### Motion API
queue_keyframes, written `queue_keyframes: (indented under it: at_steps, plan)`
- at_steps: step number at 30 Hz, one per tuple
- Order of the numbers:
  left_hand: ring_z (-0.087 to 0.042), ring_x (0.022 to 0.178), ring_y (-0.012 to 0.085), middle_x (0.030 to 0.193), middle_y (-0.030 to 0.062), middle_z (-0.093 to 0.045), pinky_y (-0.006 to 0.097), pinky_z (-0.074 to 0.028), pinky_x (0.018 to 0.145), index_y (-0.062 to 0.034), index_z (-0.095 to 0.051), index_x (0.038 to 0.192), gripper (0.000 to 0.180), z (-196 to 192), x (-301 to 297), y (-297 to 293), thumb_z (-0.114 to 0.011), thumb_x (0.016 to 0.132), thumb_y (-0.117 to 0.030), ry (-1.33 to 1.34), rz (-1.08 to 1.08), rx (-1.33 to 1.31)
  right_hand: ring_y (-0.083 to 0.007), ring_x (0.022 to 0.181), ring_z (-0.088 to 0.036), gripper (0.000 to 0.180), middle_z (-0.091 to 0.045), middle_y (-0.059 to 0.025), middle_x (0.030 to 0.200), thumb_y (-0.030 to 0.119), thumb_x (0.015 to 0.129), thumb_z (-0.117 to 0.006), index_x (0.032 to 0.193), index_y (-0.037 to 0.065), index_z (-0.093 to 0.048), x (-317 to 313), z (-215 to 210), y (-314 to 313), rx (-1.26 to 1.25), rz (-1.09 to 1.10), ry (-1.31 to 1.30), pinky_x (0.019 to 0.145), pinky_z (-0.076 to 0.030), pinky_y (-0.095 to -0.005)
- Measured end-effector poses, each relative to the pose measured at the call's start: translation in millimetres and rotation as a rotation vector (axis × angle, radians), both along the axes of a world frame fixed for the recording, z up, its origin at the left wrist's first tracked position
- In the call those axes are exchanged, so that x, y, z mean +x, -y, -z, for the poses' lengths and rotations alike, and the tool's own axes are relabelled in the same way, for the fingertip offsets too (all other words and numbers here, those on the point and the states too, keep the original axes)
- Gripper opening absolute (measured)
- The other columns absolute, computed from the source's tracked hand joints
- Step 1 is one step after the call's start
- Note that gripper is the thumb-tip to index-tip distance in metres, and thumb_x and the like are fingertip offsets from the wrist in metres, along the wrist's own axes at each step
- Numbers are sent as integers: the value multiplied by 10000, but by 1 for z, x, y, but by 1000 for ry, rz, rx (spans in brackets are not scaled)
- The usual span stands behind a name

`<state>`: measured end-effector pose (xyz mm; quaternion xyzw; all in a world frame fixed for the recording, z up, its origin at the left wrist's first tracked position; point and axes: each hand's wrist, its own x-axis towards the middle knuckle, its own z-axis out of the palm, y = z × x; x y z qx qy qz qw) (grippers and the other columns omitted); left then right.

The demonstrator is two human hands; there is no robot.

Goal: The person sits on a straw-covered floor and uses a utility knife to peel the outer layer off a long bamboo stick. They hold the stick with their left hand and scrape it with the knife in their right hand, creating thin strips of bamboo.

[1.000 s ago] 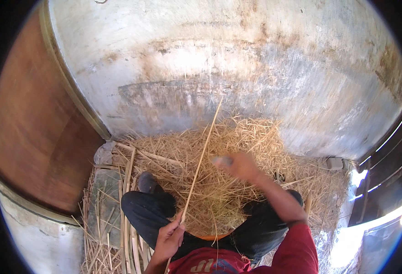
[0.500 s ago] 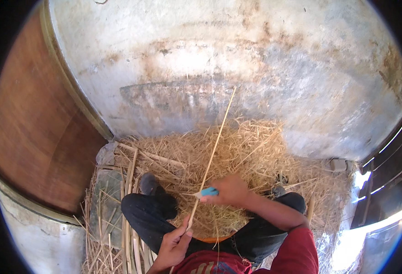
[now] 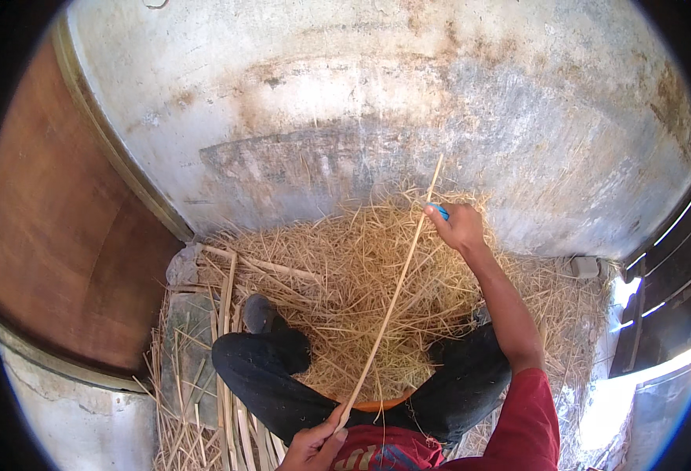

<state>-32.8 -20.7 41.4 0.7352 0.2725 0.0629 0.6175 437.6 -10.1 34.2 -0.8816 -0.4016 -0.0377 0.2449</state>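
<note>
A long, thin pale strip, which looks like bamboo, slants up and away from my lap toward the wall. My left hand pinches its near end close to my shirt. Out near the strip's far end, my right hand is closed around a blue-handled knife. The knife lies against the strip; most of its blade is hidden or too small to make out. Below the strip, a deep heap of curly straw-coloured shavings spreads between my crossed legs and the wall.
Long split strips lie by my left knee, beside a grey slab. A stained wall rises ahead, and a brown wooden panel stands at left. A small grey block sits at the right by the wall.
My right hand has slid the knife away from me along the strip, from its middle to near its far end. The strip's far tip has swung right; my left hand has moved slightly nearer and right.
</note>
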Motion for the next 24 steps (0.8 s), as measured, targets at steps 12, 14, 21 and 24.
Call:
queue_keyframes:
  at_steps: [12, 14, 21, 24]
  plan:
    - [-492, 768, 77, 843, 11, -525, 244, -438, 745, -5, -370, 1387, 438, 5, 8, -20, -442, 975, -133, 15, -265, -711, -229, 566, -516, 831, -549, -141, 609, 767, 838, -280, 606, 28, -581, 56, 24, 15, -41, 137, -247, 584, -447, -422]
    - [-403, 483, 47, 588, -31, -433, 233, -378, 575, -9, -343, 1394, 434, -4, 32, -29, -410, 979, -121, 254, -259, -875, -219, 464, -483, 791, -473, -93, 483, 745, 830, -383, 581, 17, -566, -18, 11, 8, 48, -178, -178, 484, -411, -391]
    - [-288, 376, 53, 484, -38, -317, 224, -293, 477, -30, -351, 1386, 426, -9, 79, -36, -401, 981, -152, 450, -211, -957, -255, 439, -578, 698, -542, -92, 483, 742, 784, -457, 642, 83, -636, -145, -16, 19, -73, -651, 139, 420, -443, -387]
    - [-271, 358, 53, 472, -40, -316, 219, -289, 463, -18, -357, 1380, 429, -12, 78, -29, -406, 975, -152, 367, -253, -885, -267, 440, -579, 680, -547, -98, 489, 734, 783, -469, 663, 88, -645, -113, 4, -2, -25, -480, 158, 424, -446, -397]
